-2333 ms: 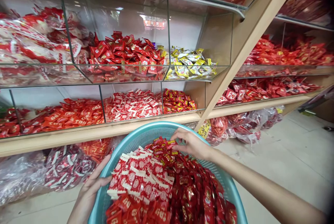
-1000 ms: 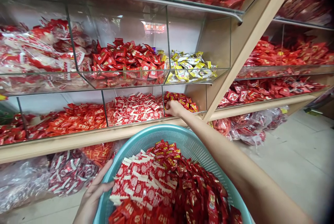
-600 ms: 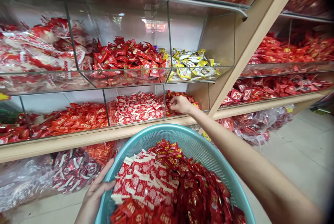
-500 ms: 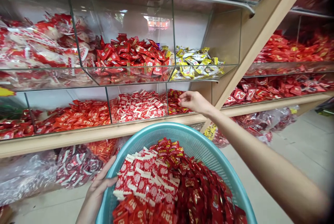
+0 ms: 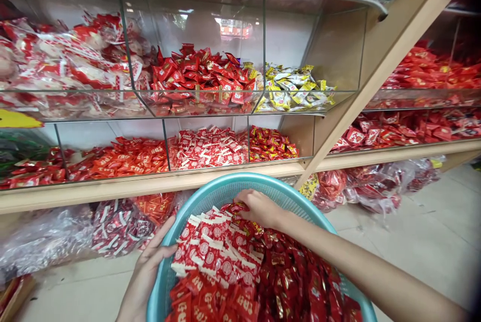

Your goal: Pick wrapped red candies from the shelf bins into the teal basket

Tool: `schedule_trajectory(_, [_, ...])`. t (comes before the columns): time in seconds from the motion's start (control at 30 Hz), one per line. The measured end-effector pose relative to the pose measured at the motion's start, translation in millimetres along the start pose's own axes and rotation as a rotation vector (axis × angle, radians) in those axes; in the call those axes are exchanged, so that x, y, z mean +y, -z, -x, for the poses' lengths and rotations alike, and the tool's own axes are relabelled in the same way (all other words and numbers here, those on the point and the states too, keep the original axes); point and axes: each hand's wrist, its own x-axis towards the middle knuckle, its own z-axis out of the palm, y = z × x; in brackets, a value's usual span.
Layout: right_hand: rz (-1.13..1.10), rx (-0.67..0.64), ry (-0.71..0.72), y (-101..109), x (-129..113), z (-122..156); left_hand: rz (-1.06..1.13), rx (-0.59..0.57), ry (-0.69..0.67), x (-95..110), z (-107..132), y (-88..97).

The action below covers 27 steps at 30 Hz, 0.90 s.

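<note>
A teal plastic basket point(image 5: 173, 234) is full of wrapped candies in separate piles. My left hand point(image 5: 147, 267) grips its left rim, thumb over the edge. Down inside the basket, near its far wall, my right hand point(image 5: 259, 208) has its fingers curled around small red-and-gold wrapped candies point(image 5: 239, 207), partly hidden beneath the fingers. Red-and-white candies point(image 5: 210, 249) lie left of that hand. Nearer me are bright red candies point(image 5: 214, 298), and dark red ones point(image 5: 283, 282) fill the right side under my forearm.
Behind the basket, a lower shelf bin holds red-and-yellow candies point(image 5: 272, 143), beside a bin of red-and-white candies point(image 5: 211, 147). A wooden ledge point(image 5: 233, 176) runs along the front. Clear dividers part the bins. Plastic bags of candies point(image 5: 120, 227) lie on the floor below.
My right hand has moved from the lower right shelf bin down into the basket. My left hand stays on the rim. The view has shifted slightly, with the shelves now farther right.
</note>
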Motion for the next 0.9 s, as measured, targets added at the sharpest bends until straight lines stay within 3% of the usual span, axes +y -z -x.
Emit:
schedule_trajectory(0.17, [0.099,-0.052,-0.075,-11,-10,-4,0.011,-0.014,-0.009,0,-1,1.1])
schedule_trajectory(0.33, [0.151,-0.009,-0.127,-12,-17,-9,0.035,-0.044,0.041,-1,-5,7.3])
schedule_trajectory(0.43, [0.12,0.114,-0.096,10,-16,-10,0.049,-0.047,0.055,-2,-8,9.7])
schedule_trajectory(0.57, [0.094,0.394,-0.036,59,0,-10,0.029,-0.036,0.03,-3,-13,12.9])
schedule_trajectory(0.7, [0.153,0.602,-0.217,94,35,-25,-0.018,-0.027,-0.003,-7,-22,18.3])
schedule_trajectory(0.77, [0.159,0.588,-0.336,98,53,-41,-0.051,-0.02,-0.021,-8,-27,21.2])
schedule_trajectory(0.9, [0.146,0.383,-0.531,89,72,-80,-0.085,-0.005,-0.031,-9,-32,23.4])
